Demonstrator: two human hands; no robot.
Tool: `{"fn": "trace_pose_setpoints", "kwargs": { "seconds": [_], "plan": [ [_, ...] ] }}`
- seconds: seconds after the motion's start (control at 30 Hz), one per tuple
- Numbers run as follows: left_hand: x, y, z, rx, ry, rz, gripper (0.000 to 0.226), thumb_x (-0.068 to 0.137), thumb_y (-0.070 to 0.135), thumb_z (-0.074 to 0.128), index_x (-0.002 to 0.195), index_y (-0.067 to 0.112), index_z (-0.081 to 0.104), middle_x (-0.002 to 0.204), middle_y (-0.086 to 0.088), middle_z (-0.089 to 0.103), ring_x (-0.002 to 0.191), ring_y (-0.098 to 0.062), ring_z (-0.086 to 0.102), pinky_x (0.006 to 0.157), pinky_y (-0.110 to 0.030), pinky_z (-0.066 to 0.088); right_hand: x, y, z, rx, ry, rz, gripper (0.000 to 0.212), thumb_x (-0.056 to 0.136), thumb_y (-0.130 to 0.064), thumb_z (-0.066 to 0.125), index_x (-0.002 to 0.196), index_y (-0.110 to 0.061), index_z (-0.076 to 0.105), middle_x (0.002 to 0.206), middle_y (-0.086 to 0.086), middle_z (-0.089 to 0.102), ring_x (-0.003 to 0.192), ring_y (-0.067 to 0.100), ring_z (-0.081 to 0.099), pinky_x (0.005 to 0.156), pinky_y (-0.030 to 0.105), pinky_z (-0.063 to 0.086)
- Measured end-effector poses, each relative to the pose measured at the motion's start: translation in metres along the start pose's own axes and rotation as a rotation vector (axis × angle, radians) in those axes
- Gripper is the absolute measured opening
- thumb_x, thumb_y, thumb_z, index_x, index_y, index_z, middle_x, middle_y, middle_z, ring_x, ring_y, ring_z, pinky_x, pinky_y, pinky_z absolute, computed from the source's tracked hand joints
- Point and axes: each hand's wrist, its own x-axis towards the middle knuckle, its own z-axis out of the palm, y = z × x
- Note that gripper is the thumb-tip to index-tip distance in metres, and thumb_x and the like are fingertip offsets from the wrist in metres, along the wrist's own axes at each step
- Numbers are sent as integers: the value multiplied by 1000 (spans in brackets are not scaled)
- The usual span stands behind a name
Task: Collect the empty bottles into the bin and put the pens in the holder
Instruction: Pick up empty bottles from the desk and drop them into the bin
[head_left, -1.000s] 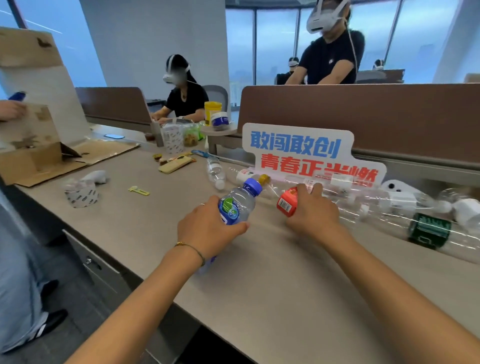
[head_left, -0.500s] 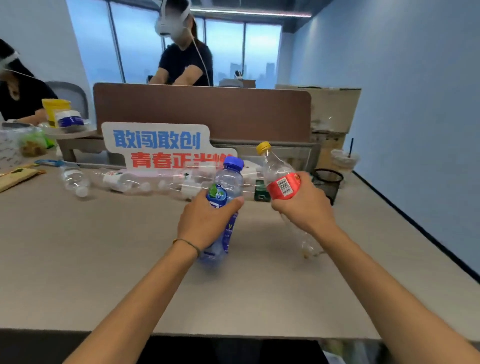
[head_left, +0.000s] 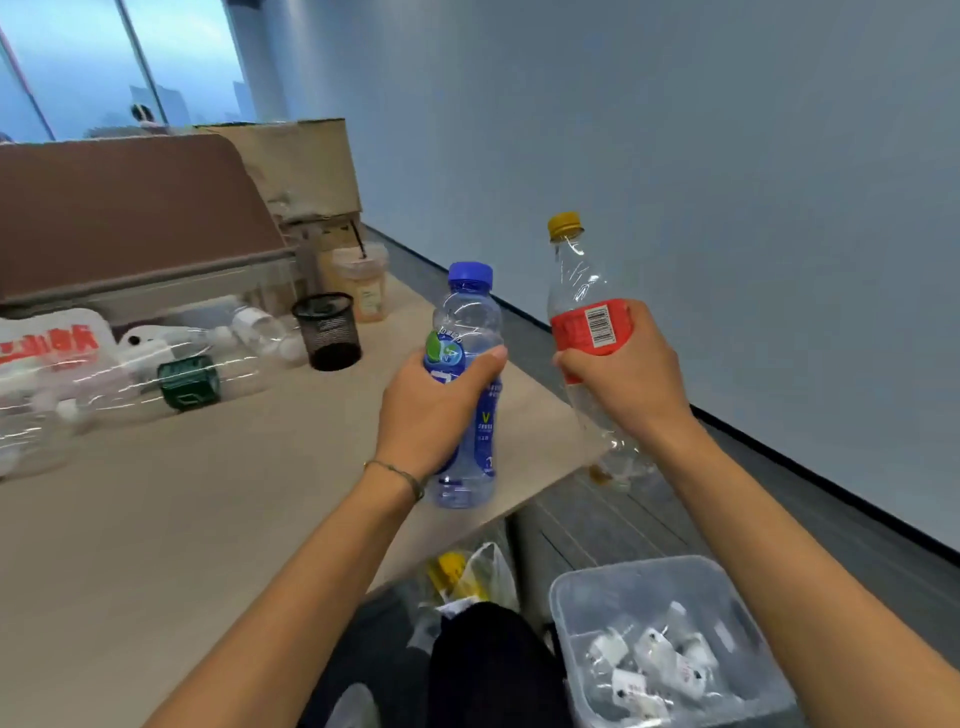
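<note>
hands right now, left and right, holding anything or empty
Left hand: closed around the blue-capped bottle, held upright.
Right hand: closed around the red-labelled bottle, held upright.

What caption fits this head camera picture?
Left hand grips a blue-capped bottle, right hand a red-labelled bottle, above a clear bin.

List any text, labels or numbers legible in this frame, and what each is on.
"V": blue bottle label, in the left hand.
Barcode, digits too small: red-label bottle, in the right hand.
Red characters, blurred: white sign.
Green-label bottle: unreadable.
</note>
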Motion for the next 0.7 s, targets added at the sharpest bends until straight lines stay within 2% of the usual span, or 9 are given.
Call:
{"fn": "trace_pose_setpoints", "kwargs": {
  "seconds": [0.13,0.2,0.3,0.37,0.53,0.63,0.7],
  "plan": [
    [-17,10,95,-42,-231,13,56,63,67,75,98,24,71,86,4,76,81,-16,73,78,-40,61,5,60,-70,-2,143,106,62,70,-32,85,122,-29,53,97,-11,65,84,8,65,69,29,54],
    [-30,9,137,-80,-326,5,49,67,61,79,98,24,71,87,6,76,81,-12,73,77,-35,61,5,93,-97,6,200,187,62,70,-30,85,122,-27,53,99,-8,65,84,10,65,67,27,51],
    [-48,-3,191,-132,-471,-49,37,75,48,82,100,23,71,87,8,77,77,-5,72,71,-21,57,2,145,-124,16,265,295,62,65,-31,85,119,-25,56,99,-5,68,85,15,69,71,33,57],
    [-57,-21,219,-135,-555,-120,38,75,47,83,102,22,72,89,8,78,79,-5,73,71,-20,57,-1,178,-133,24,285,357,59,66,-28,86,118,-22,58,97,-3,69,83,16,68,72,33,56],
    [-62,-96,262,-49,-608,-336,37,74,41,86,97,16,72,87,1,78,78,-12,74,73,-31,58,-13,255,-129,104,285,546,56,71,-22,89,117,-20,57,100,1,69,83,17,68,69,32,55],
    [-53,-144,273,140,-630,-399,49,66,54,86,98,21,69,90,3,77,83,-14,73,83,-40,60,-23,292,-116,165,282,654,60,73,-23,89,122,-20,54,103,2,68,86,17,69,66,28,53],
    [-48,-169,277,277,-664,-406,53,64,59,84,99,24,66,94,5,74,87,-14,71,86,-40,58,-29,312,-107,180,273,719,61,74,-24,89,123,-20,53,104,1,68,89,17,70,64,25,53]
  ]
}}
